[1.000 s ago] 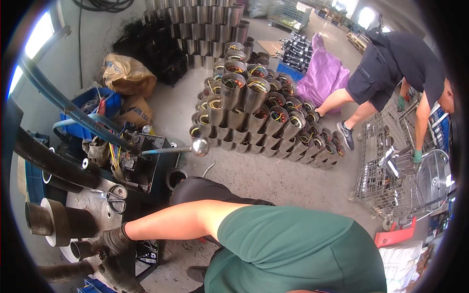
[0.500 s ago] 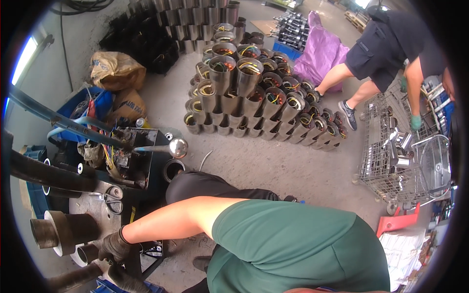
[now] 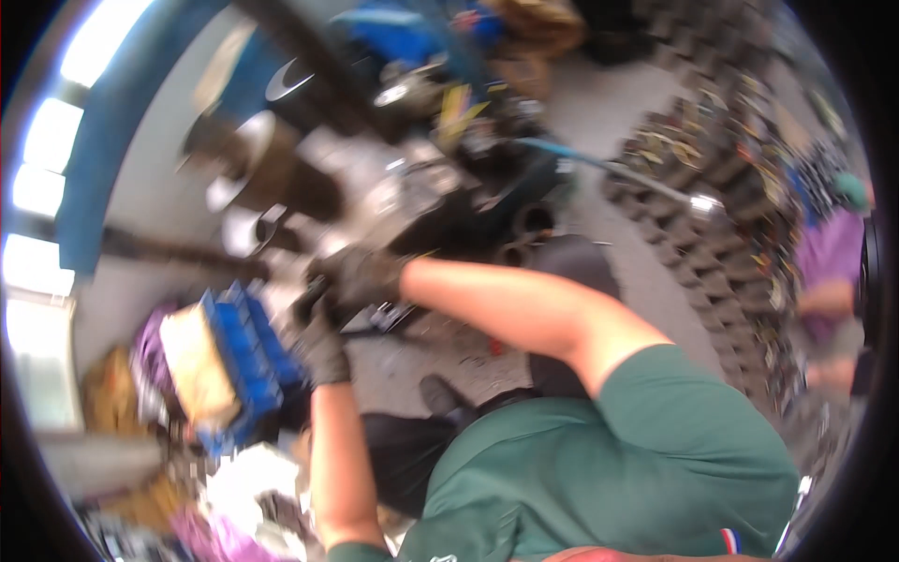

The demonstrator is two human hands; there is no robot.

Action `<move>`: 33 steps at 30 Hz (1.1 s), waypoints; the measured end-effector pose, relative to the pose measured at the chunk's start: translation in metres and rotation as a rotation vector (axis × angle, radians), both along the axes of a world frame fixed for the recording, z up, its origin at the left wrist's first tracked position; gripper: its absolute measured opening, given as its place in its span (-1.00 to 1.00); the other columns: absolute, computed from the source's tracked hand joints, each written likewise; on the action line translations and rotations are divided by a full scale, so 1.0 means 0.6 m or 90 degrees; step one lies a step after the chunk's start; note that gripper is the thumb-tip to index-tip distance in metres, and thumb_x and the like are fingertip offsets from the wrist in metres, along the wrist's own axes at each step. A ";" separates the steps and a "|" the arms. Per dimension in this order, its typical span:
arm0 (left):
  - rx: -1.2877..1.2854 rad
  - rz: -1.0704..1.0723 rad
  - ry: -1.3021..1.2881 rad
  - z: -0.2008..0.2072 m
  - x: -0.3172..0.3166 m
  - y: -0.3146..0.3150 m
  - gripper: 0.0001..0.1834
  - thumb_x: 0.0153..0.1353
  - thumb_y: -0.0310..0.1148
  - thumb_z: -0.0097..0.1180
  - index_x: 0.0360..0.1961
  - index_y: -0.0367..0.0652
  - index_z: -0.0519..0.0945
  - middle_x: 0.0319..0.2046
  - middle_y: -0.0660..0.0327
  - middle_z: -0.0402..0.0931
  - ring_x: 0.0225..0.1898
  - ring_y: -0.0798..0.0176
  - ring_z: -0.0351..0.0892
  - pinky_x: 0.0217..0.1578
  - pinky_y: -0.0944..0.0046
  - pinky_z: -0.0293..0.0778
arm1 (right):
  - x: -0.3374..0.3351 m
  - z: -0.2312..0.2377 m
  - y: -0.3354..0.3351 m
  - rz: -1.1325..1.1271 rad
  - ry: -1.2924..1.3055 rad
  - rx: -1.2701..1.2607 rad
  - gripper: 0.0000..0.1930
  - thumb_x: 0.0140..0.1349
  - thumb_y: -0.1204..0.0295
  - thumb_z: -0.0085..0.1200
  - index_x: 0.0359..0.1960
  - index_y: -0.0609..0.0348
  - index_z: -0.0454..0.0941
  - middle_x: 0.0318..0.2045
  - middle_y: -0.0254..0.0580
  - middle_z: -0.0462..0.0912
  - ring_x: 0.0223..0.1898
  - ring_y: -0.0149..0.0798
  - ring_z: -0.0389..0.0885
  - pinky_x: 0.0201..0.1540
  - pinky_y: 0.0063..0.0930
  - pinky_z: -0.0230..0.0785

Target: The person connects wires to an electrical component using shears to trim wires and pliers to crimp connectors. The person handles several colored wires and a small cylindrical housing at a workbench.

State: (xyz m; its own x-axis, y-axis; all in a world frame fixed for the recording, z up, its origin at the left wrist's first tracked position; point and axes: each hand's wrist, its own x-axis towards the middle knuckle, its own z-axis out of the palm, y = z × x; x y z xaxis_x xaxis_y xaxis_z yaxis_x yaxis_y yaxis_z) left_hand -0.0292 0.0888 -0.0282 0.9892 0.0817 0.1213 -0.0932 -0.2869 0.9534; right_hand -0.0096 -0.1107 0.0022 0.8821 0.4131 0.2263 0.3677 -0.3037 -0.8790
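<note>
My right hand, in a dark work glove, reaches in from the right to the bench edge. Just below it, my left hand comes up from the lower edge, gloved as well. The two hands meet with fingers curled toward each other; anything between them is too smeared to name. Beyond them on the bench lies a thick dark metal cylinder with a lighter collar. A short tube end sticks out close to my right hand. Scissors and other bench items are lost in blur.
A blue lever with a shiny ball end juts out over the floor. Rows of steel cans with coloured wires stand to the right. Blue bins sit at left. A co-worker's arm shows at the far right beside purple sheeting.
My view has swung left, smearing the picture. My left forearm is now in sight. My right hand has left the tube end and sits against my left hand.
</note>
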 end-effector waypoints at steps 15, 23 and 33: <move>-0.201 -0.122 -0.003 0.035 0.025 0.004 -0.62 0.26 -0.65 0.05 0.11 -0.22 0.52 -0.06 0.17 0.61 -0.03 0.28 0.60 0.02 0.29 0.57 | 0.015 -0.042 0.026 0.025 0.005 0.238 -0.77 0.23 0.59 0.15 -0.07 0.17 0.55 -0.21 -0.08 0.73 -0.08 -0.20 0.71 0.05 -0.29 0.55; 0.258 -0.103 -0.262 0.054 -0.018 -0.012 -0.47 0.04 -0.65 0.36 0.09 -0.15 0.57 -0.07 0.11 0.62 -0.02 0.10 0.65 0.05 0.17 0.59 | 0.017 -0.027 0.023 -0.022 -0.033 0.111 -0.78 0.26 0.48 0.20 -0.06 0.08 0.57 -0.23 0.06 0.72 -0.13 0.09 0.73 -0.04 -0.13 0.56; 0.604 -0.094 -0.334 0.068 -0.016 0.003 -0.68 0.17 -0.47 0.25 -0.02 -0.09 0.61 -0.24 0.01 0.62 -0.21 -0.11 0.65 -0.19 -0.01 0.59 | 0.018 -0.040 0.021 -0.020 -0.052 0.139 -0.73 0.21 0.56 0.19 -0.05 0.07 0.57 -0.26 0.00 0.73 -0.17 -0.02 0.74 -0.04 -0.19 0.57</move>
